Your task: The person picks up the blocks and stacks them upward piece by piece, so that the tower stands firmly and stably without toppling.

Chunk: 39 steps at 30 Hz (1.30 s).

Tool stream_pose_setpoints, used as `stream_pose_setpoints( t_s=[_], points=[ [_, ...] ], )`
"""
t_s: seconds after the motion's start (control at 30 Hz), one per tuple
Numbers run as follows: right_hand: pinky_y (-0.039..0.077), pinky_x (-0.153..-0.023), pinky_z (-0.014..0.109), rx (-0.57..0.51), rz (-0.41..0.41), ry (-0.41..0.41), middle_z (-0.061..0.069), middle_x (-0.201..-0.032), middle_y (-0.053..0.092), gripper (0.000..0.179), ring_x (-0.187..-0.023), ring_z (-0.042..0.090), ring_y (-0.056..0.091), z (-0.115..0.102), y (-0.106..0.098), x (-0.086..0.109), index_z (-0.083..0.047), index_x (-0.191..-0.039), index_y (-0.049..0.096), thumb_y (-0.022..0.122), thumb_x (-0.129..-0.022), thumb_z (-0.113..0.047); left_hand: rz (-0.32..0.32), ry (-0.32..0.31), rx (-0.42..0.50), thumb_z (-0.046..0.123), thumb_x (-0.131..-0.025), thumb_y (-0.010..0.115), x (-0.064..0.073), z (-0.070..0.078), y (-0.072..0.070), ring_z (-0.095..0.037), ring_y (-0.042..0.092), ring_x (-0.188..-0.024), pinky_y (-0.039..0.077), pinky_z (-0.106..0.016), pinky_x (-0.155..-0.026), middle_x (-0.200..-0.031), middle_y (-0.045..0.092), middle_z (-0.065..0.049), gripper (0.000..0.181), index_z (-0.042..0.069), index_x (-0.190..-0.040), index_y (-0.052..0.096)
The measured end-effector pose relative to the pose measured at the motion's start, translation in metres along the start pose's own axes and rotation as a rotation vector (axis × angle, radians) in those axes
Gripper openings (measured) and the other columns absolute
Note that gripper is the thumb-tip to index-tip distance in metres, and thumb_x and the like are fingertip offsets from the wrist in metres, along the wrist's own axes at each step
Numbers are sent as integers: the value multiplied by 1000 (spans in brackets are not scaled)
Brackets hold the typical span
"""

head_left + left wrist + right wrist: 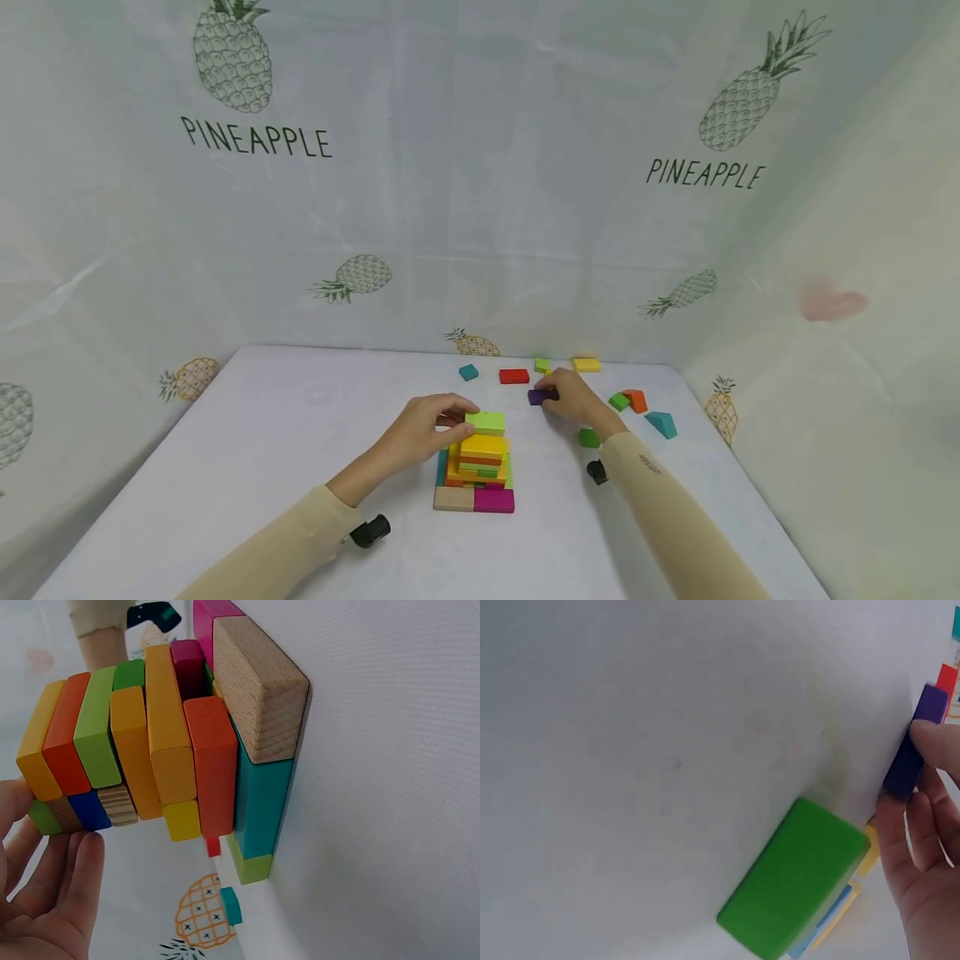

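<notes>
A layered tower of coloured wooden blocks (483,447) stands on the table, with a plain wood block (453,499) and a magenta block (494,501) at its front base. At the top, my left hand (429,425) holds the left end of a light green block (486,422) between thumb and fingers. The left wrist view shows the tower turned sideways, with the fingertips around that block's end (45,817). Further back and to the right, my right hand (573,396) pinches a dark purple block (542,397). In the right wrist view, thumb and fingers grip this purple block (916,742).
Loose blocks lie around the right hand: a red one (514,377), a teal one (468,372), a yellow one (587,365), a green one (588,438), an orange one (636,401) and a teal wedge (662,424). A pineapple-print curtain (480,208) hangs behind the white table (315,400).
</notes>
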State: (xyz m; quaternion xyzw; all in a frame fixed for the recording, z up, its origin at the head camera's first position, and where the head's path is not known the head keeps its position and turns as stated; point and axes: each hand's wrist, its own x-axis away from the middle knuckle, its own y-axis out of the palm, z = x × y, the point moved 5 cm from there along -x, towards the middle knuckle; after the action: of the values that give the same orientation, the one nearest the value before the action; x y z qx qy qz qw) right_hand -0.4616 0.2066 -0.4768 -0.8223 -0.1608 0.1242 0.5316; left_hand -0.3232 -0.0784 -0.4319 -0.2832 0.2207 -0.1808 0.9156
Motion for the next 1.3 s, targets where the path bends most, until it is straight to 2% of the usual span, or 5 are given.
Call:
stream_pose_setpoints(
  t_s=[0.17, 0.37, 0.63, 1.07, 1.3],
  points=[
    [56, -105, 47, 2, -19, -5, 5, -117, 72, 28, -106, 23, 62, -1, -2, 5, -10, -124, 78, 80, -96, -10, -7, 0, 16, 25, -101, 76, 0, 0, 1, -9, 68, -103, 59, -26, -97, -119, 73, 8, 28, 18, -128, 73],
    [56, -104, 48, -11, -62, -11, 5, -120, 72, 32, -106, 22, 61, -2, -1, 16, -12, -128, 76, 80, -96, -14, -9, -10, 22, 25, -101, 76, 1, 0, 2, -8, 68, -103, 59, -26, -97, -118, 73, 10, 28, 19, -128, 73],
    [60, -96, 41, -48, -67, -47, -3, -107, 74, 29, -96, 15, 63, -15, -4, 30, -15, -122, 78, 84, -94, -17, -11, -8, 24, 25, -101, 75, 2, -1, 2, -8, 68, -103, 59, -26, -97, -118, 73, 10, 28, 19, -128, 72],
    [62, -85, 28, -46, 48, -332, -6, -109, 74, 28, -94, 10, 66, -85, -53, 81, -16, -120, 78, 84, -93, -16, -8, -9, 16, 26, -102, 74, 0, 2, 3, -8, 67, -103, 58, -25, -96, -119, 73, 10, 27, 19, -128, 73],
    [62, -82, 26, -77, 73, -485, -7, -111, 75, 28, -93, 8, 66, -124, -59, 110, -15, -122, 77, 83, -94, -15, -1, -9, 19, 27, -102, 75, 1, 0, 2, -8, 67, -103, 59, -26, -96, -117, 73, 11, 27, 20, -128, 73]
  ],
)
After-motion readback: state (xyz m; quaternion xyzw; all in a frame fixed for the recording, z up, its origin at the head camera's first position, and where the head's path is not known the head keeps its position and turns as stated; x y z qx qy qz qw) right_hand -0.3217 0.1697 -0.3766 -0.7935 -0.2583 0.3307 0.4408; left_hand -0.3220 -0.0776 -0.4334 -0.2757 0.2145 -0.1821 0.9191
